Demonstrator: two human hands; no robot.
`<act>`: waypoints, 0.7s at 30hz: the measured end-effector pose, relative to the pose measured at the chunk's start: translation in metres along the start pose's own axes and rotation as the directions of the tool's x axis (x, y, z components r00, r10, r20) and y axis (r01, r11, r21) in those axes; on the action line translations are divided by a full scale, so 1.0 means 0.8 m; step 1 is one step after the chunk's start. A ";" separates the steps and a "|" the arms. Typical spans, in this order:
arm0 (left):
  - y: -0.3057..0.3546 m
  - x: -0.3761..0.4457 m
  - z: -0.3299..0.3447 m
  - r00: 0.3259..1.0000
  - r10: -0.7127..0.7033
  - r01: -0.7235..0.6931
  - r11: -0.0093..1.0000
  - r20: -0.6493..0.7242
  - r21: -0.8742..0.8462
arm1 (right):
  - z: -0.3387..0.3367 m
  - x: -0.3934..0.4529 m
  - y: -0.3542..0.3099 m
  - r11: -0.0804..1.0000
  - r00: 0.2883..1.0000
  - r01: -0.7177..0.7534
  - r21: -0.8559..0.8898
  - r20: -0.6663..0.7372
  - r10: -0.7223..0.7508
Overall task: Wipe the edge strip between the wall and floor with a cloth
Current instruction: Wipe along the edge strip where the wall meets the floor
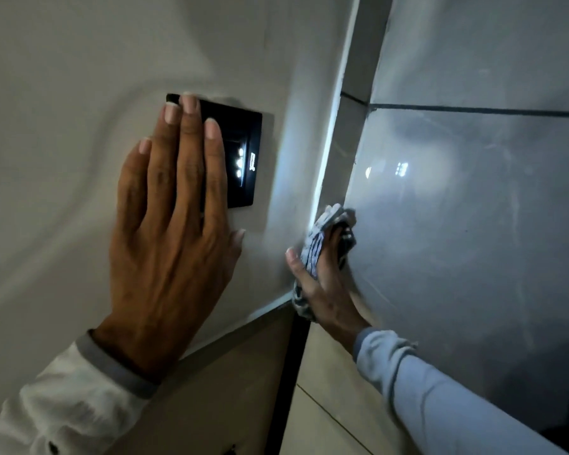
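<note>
I see the grey tiled floor point(473, 224) filling the right half of the view, glossy, crossed by one dark grout line and carrying a pale reflection of light. The off-white wall point(63, 93) fills the left half. Between them runs the edge strip point(337, 133), a narrow grey band with a bright upper lip; its long axis runs from the top centre of the frame down toward the lower middle, tilted slightly left. At its lower end the wall meets a beige panel point(326, 372) with a dark vertical gap. My left hand point(174, 244) lies flat on the wall, fingers spread wide and pointing up, holding nothing, its fingertips overlapping a black wall plate point(243, 152) with small lit white lamps. My right hand point(322, 277) is closed around the striped cloth point(319, 238), which is bunched and pressed against the strip near its lower end, the free end pointing up along the strip. Both sleeves are pale.
</note>
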State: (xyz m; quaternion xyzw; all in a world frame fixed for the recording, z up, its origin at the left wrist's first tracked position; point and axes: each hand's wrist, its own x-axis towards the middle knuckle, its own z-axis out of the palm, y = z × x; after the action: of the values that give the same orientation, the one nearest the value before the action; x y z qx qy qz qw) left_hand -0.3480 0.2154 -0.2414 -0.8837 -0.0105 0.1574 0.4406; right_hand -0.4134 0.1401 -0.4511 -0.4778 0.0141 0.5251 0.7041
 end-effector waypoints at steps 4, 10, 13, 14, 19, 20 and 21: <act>-0.003 0.001 0.001 1.000 -0.015 0.015 1.000 -0.004 -0.025 | 0.027 -0.066 0.039 0.991 0.971 -0.021 -0.131 0.233 0.052; -0.003 0.005 0.000 1.000 -0.023 0.023 0.999 0.003 -0.040 | -0.015 -0.013 0.010 0.975 0.994 0.027 -0.221 0.113 -0.001; -0.005 0.007 -0.002 1.000 -0.019 0.020 0.998 0.016 -0.064 | -0.002 -0.050 0.030 0.915 0.957 0.110 -0.389 0.289 0.008; -0.005 0.007 -0.002 1.000 -0.024 0.025 0.998 0.010 -0.062 | -0.003 -0.053 0.032 0.906 0.948 0.101 -0.411 0.317 0.038; -0.004 0.007 -0.002 0.999 -0.036 0.036 0.997 0.003 -0.062 | -0.028 0.003 -0.009 0.877 0.996 0.084 -0.472 0.076 -0.054; -0.003 0.009 -0.002 0.999 -0.030 0.031 0.998 0.010 -0.060 | -0.026 -0.002 -0.010 0.859 0.992 0.106 -0.501 0.111 -0.058; -0.002 0.010 -0.003 0.999 -0.029 0.031 0.997 0.031 -0.069 | -0.021 -0.014 -0.003 0.827 0.984 0.138 -0.546 0.173 -0.050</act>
State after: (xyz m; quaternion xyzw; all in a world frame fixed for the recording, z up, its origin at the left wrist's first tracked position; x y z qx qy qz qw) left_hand -0.3397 0.2157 -0.2412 -0.8957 -0.0359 0.1636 0.4118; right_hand -0.4090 0.1206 -0.4528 -0.6206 -0.2159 0.5057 0.5591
